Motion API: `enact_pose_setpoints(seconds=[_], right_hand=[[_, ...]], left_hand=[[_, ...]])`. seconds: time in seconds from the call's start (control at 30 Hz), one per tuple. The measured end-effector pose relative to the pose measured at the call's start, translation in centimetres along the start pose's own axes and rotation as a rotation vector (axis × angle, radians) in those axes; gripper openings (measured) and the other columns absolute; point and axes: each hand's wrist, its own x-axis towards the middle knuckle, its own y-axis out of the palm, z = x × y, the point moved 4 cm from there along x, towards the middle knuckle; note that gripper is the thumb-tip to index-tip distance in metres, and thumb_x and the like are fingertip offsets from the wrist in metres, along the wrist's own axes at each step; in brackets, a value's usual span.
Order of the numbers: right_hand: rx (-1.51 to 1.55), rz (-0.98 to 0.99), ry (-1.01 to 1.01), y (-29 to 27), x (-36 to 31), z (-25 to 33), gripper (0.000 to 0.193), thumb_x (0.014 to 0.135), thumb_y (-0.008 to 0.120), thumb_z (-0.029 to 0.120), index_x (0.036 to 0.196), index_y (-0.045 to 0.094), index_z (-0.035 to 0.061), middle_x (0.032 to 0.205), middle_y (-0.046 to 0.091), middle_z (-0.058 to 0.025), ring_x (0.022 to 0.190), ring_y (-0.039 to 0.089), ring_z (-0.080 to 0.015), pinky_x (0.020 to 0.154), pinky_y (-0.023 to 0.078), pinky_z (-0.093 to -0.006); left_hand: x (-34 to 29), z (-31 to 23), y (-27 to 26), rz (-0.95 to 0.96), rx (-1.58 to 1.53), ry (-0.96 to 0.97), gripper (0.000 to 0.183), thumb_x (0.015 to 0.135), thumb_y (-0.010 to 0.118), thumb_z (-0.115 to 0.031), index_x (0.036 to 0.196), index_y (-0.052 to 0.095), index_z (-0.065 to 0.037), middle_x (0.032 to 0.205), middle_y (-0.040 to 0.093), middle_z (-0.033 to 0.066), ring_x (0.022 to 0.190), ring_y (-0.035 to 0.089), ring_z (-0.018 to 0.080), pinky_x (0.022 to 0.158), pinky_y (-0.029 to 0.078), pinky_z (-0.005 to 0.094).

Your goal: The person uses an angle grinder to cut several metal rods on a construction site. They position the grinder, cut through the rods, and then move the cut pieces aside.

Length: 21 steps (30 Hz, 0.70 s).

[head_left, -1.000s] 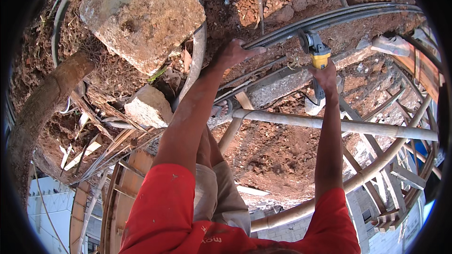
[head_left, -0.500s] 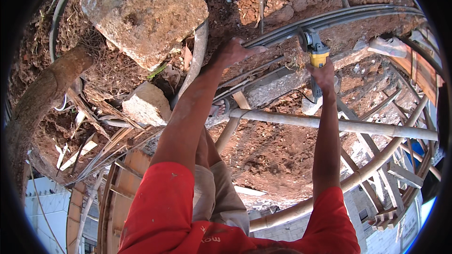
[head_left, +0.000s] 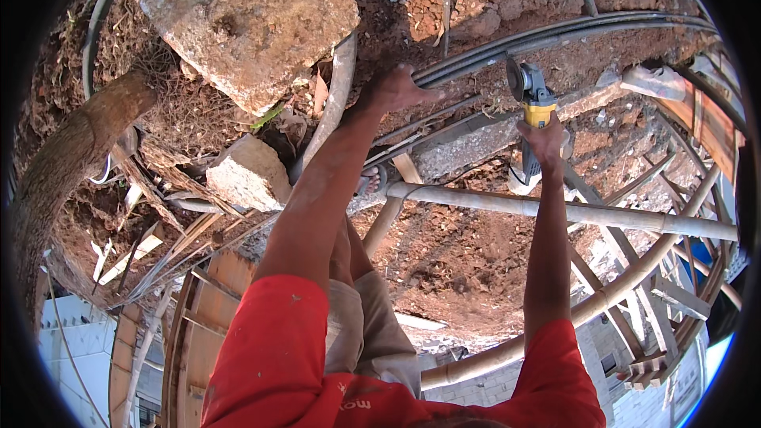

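Note:
A bundle of long dark grey metal rods [head_left: 571,29] curves over the soil across the upper right. My left hand [head_left: 399,89] is at the bundle's left end, its fingers closed about the rods and the thumb stretched out to the right; part of the grip is hidden. My right hand [head_left: 544,141] grips a yellow and dark grey angle grinder [head_left: 539,114] by its body. The grinder's round disc [head_left: 517,79] points up and lies just on the near side of the rods, seemingly apart from them. A dark cord [head_left: 468,170] runs left from the grinder.
A large rock [head_left: 254,24] and a smaller stone [head_left: 250,174] lie to the left, beside a thick tree trunk [head_left: 83,139]. A pale pole [head_left: 571,209] crosses in front of my right forearm's side. Wooden framing [head_left: 666,293] stands at the right. My foot [head_left: 370,181] rests near a concrete edge.
The grinder and my right hand have drawn slightly back from the rods, toward me. My left hand has shifted a little along the bundle's end. The view has tilted slightly.

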Motion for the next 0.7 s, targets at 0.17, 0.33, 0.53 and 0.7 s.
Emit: enact_pose_setpoints(seconds=[0.17, 0.33, 0.53, 0.7], right_hand=[[0.34, 0.024, -0.028, 1.0, -1.7, -6.2, 0.035, 0.074, 0.077, 0.003, 0.104, 0.06, 0.0018, 0.082, 0.062, -0.0006, 0.066, 0.057, -0.0098, 0.057, 0.047, -0.0265], [0.439, 0.035, 0.003, 1.1, -3.2, -7.8, 0.037, 0.074, 0.076, 0.002, 0.106, 0.057, 0.0025, 0.084, 0.061, -0.0001, 0.066, 0.056, -0.0094, 0.057, 0.046, -0.0262], [0.285, 0.101, -0.069, -0.1, 0.3, -4.5, 0.042, 0.075, 0.077, 0.002, 0.113, 0.059, 0.0014, 0.091, 0.065, -0.0012, 0.075, 0.059, -0.0098, 0.066, 0.049, -0.0259], [0.21, 0.14, -0.103, -0.9, 2.1, -3.3, 0.044, 0.073, 0.078, 0.006, 0.113, 0.06, 0.0006, 0.09, 0.066, -0.002, 0.075, 0.06, -0.011, 0.066, 0.05, -0.0276]], left_hand=[[-0.9, -1.1, -0.4, -0.213, 0.04, 0.154, 0.098, 0.075, 0.081, -0.065, 0.137, 0.059, 0.007, 0.123, 0.07, 0.0266, 0.118, 0.068, 0.0388, 0.102, 0.053, 0.0454], [-2.8, -2.3, -0.7, -0.198, -0.118, 0.112, 0.103, 0.072, 0.082, -0.067, 0.14, 0.057, 0.006, 0.129, 0.066, 0.0293, 0.122, 0.065, 0.039, 0.106, 0.051, 0.0456], [-1.4, -0.5, -0.2, -0.277, -0.27, 0.107, 0.114, 0.069, 0.08, -0.078, 0.136, 0.058, 0.013, 0.124, 0.067, 0.0328, 0.119, 0.067, 0.0379, 0.106, 0.05, 0.0447], [-0.9, -0.8, -0.4, -0.153, -0.31, -0.022, 0.123, 0.064, 0.079, -0.083, 0.14, 0.056, 0.011, 0.137, 0.061, 0.0322, 0.128, 0.063, 0.0386, 0.109, 0.048, 0.0442]])
